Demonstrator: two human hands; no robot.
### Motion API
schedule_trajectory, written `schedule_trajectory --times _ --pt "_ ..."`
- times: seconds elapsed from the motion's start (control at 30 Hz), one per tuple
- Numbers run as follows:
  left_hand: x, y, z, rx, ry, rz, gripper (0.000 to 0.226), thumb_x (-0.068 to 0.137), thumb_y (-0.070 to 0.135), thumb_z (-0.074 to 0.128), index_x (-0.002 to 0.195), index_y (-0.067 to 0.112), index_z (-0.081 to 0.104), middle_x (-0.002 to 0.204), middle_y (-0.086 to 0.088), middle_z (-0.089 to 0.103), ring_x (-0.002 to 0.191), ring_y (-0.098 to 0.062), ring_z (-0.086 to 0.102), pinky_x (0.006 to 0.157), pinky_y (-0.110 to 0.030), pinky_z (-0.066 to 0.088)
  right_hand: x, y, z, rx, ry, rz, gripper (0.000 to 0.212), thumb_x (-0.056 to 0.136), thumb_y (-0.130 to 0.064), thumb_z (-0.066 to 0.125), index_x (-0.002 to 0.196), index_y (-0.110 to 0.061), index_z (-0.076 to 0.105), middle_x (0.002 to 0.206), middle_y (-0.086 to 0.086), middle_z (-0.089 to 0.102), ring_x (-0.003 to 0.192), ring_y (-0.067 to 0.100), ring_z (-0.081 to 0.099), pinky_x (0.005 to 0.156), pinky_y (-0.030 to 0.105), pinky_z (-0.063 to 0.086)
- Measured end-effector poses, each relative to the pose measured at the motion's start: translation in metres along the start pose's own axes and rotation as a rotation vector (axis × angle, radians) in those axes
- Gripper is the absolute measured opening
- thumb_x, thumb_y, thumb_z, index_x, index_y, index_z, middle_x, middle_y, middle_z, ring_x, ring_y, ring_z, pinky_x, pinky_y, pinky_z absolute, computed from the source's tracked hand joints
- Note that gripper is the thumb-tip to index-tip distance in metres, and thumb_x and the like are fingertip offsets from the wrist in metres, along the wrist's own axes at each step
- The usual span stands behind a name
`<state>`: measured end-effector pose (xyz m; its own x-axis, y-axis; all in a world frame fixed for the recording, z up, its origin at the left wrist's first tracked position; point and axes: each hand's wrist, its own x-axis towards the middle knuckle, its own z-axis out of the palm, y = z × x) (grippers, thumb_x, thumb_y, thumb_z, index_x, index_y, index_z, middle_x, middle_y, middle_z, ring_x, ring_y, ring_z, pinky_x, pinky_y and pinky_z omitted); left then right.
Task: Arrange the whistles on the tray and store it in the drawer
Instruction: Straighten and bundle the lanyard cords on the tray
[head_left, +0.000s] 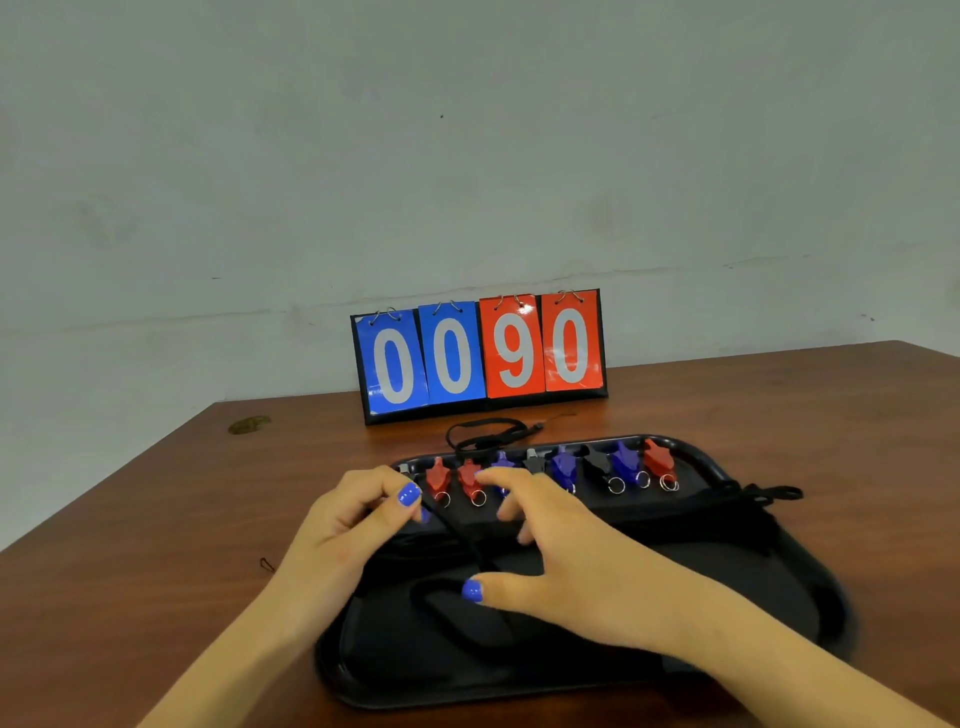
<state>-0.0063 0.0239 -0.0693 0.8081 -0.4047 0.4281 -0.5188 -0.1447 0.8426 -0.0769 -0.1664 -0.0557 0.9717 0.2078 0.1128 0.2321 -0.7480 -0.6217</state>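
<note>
Your left fingers (387, 499) pinch a limp black cord while right fingers (511, 493) spread loose over light, skittish whistles (563, 467) along the tray (711, 470)'s far edge; lift by its rims.
</note>
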Motion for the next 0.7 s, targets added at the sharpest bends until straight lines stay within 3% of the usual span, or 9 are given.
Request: schedule_trajectory --times 0.1,0.23,0.3,0.4,0.47,0.53,0.6,0.7 --pt "-0.002 -0.002 0.001 0.038 -0.078 0.059 0.034 0.061 0.069 0.059 0.061 0.036 0.062 0.077 0.012 0.062 0.085 -0.008 0.053 0.077 -0.019 0.040 -0.002 -0.003 0.005 0.050 0.049 -0.068 0.061 0.083 -0.043 0.063 0.136 -0.037 0.034 0.126 -0.017 0.048 0.114 -0.004 0.043 0.092 0.012 0.035" --pt "-0.003 -0.005 0.004 0.079 -0.167 0.120 0.042 0.069 0.073 0.052 0.066 0.033 0.064 0.080 0.012 0.059 0.087 -0.009 0.053 0.079 -0.015 0.039 0.000 -0.006 0.012 0.143 0.070 -0.045 0.035 0.087 -0.029 0.062 0.121 -0.030 0.055 0.113 -0.015 0.059 0.099 -0.004 0.055 0.082 0.008 0.044" --pt "-0.003 -0.006 0.006 0.075 -0.192 0.143 0.035 0.072 0.069 0.053 0.067 0.036 0.064 0.082 0.013 0.058 0.085 -0.008 0.053 0.079 -0.015 0.040 0.002 -0.005 0.013 0.202 0.080 -0.007 0.026 0.087 -0.022 0.062 0.112 -0.027 0.060 0.105 -0.011 0.062 0.092 0.001 0.059 0.079 0.012 0.049" --pt "-0.003 -0.006 0.008 0.051 -0.206 0.146 0.034 0.072 0.068 0.055 0.068 0.035 0.065 0.084 0.009 0.057 0.085 -0.011 0.056 0.079 -0.016 0.042 0.004 -0.005 0.009 0.318 0.011 0.050 0.017 0.087 -0.015 0.060 0.099 -0.026 0.064 0.090 -0.006 0.062 0.085 0.007 0.061 0.087 0.024 0.051" --pt "-0.003 -0.006 0.007 0.048 -0.198 0.148 0.035 0.072 0.068 0.055 0.068 0.035 0.065 0.086 0.006 0.057 0.085 -0.010 0.056 0.078 -0.016 0.043 0.004 -0.006 0.007 0.406 -0.029 0.100 0.018 0.089 -0.010 0.052 0.091 -0.025 0.062 0.076 -0.006 0.059 0.069 0.005 0.059 0.086 0.030 0.052" --pt "-0.003 -0.004 0.007 0.059 -0.177 0.140 0.029 0.072 0.062 0.057 0.067 0.035 0.064 0.086 0.005 0.057 0.083 -0.008 0.055 0.076 -0.013 0.041 0.004 -0.006 0.007 0.497 -0.028 0.167 0.022 0.090 -0.007 0.045 0.086 -0.023 0.060 0.059 -0.006 0.048 0.050 0.004 0.048 0.066 0.028 0.052" --pt "-0.003 -0.002 0.007 0.050 -0.151 0.123 0.020 0.073 0.051 0.054 0.065 0.035 0.063 0.084 0.007 0.057 0.080 -0.006 0.054 0.073 -0.012 0.040 0.003 -0.007 0.004 0.532 -0.022 0.194 0.018 0.091 -0.010 0.046 0.085 -0.019 0.060 0.050 -0.009 0.039 0.039 0.002 0.035 0.048 0.022 0.035" --pt "-0.002 0.000 0.007 0.007 -0.111 0.097 0.019 0.073 0.047 0.051 0.061 0.036 0.060 0.081 0.011 0.057 0.077 -0.003 0.053 0.071 -0.009 0.039 0.002 -0.009 -0.002 0.446 -0.017 0.172 0.013 0.090 -0.024 0.054 0.092 -0.014 0.062 0.052 -0.008 0.041 0.035 0.002 0.033 0.042 0.015 0.028"
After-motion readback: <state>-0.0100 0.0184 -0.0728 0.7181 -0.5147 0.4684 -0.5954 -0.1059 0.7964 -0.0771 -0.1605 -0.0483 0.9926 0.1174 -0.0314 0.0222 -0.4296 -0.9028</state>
